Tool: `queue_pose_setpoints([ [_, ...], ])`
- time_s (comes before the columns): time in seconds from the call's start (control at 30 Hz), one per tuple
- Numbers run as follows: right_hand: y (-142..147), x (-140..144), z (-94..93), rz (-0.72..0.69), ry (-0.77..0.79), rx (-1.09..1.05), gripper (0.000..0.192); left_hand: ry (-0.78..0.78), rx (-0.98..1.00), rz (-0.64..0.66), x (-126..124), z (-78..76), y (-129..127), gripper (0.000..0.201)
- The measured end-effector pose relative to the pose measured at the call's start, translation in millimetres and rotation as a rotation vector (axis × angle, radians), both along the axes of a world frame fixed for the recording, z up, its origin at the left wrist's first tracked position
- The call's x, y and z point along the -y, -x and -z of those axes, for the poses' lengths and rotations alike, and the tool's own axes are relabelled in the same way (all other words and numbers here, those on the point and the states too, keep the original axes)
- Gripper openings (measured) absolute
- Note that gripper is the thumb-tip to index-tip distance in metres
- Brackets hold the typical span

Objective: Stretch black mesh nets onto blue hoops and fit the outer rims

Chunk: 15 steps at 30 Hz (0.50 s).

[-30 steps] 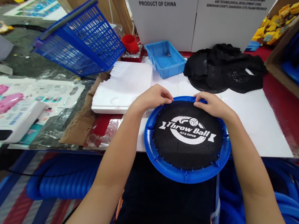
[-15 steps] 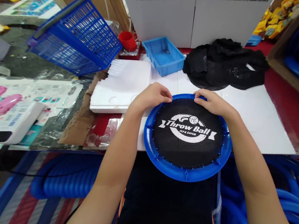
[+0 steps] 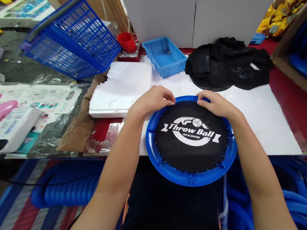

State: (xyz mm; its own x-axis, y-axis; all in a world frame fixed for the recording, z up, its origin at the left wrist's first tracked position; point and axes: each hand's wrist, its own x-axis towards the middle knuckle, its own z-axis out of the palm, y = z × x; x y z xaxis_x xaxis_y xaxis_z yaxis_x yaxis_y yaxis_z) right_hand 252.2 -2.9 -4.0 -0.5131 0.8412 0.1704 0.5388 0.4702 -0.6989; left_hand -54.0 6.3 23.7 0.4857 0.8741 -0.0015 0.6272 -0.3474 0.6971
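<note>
A round blue plastic ring lies flat at the table's front edge, partly overhanging toward my lap. Black mesh fabric printed "Throw Ball" fills its middle, with small pegs along the inner edge. My left hand pinches the mesh edge at the ring's upper left. At the top of the ring, my right hand has thumb and fingers closed on the mesh edge and rim. The fingertips of both hands partly hide the edge there.
Behind the ring stand a light-blue tray and a pile of black mesh pieces. A blue basket leans at the left, beside a red cup and white foam. Blue rings are stacked low at the right.
The whole view has shifted slightly. Both hands keep nearly the same place on the ring and mesh, with only slight finger movement.
</note>
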Motion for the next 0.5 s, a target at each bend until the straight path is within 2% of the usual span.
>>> queue_pose_setpoints([
  [0.17, 0, 1, -1.3, -0.002, 0.006, 0.006, 0.018, 0.071, 0.01, 0.021, -1, -3.1, 6, 0.011],
  [0.37, 1, 3, -2.8, -0.002, 0.022, -0.002, 0.017, -0.042, -0.052, 0.02, 5, -8.6, 3, 0.01],
  [0.5, 1, 3, -2.7, -0.006, 0.025, 0.006, 0.017, -0.03, -0.024, -0.009, 8, -11.5, 2, 0.016],
])
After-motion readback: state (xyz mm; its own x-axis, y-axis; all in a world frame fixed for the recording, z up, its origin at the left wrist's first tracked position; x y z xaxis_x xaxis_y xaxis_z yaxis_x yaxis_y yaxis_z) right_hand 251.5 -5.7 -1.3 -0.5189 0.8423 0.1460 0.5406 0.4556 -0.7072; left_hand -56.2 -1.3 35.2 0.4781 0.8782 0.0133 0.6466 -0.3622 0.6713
